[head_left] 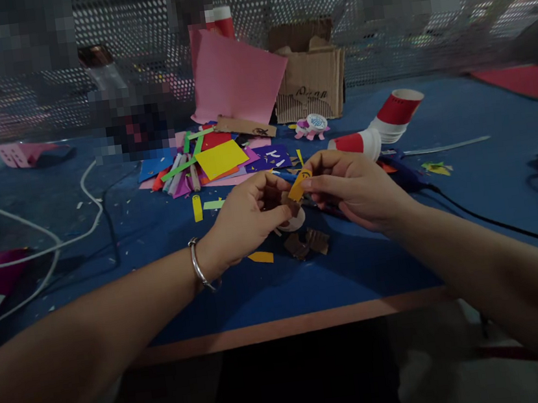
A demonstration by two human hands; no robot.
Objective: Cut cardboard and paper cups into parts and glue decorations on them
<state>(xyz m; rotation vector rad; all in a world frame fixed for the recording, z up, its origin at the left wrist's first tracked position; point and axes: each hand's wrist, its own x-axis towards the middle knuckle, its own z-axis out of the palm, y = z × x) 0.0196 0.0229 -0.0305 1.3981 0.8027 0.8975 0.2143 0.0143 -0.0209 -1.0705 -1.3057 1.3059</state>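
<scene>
Between my hands is a small yellow-orange paper strip (pixel 298 185) with a drawn face at its upper end. My right hand (pixel 353 188) pinches it between thumb and fingers. With curled fingers, my left hand (pixel 254 219) grips a small brown cardboard piece (pixel 291 204) close against the strip's lower end. A whitish round piece (pixel 293 220) shows just under my left fingertips. Torn dark brown cardboard scraps (pixel 307 244) and an orange paper scrap (pixel 261 257) lie on the blue table below. Left of my hands rests another yellow strip (pixel 197 207) with a face drawn on it.
Colored papers and markers (pixel 195 161) are heaped behind my hands. Further back stand a pink sheet (pixel 237 78) and a cardboard box (pixel 313 81). Red-and-white paper cups (pixel 398 114) lie to the right, near a dark tool with a black cord (pixel 497 219). White cables (pixel 58 243) cross the left side.
</scene>
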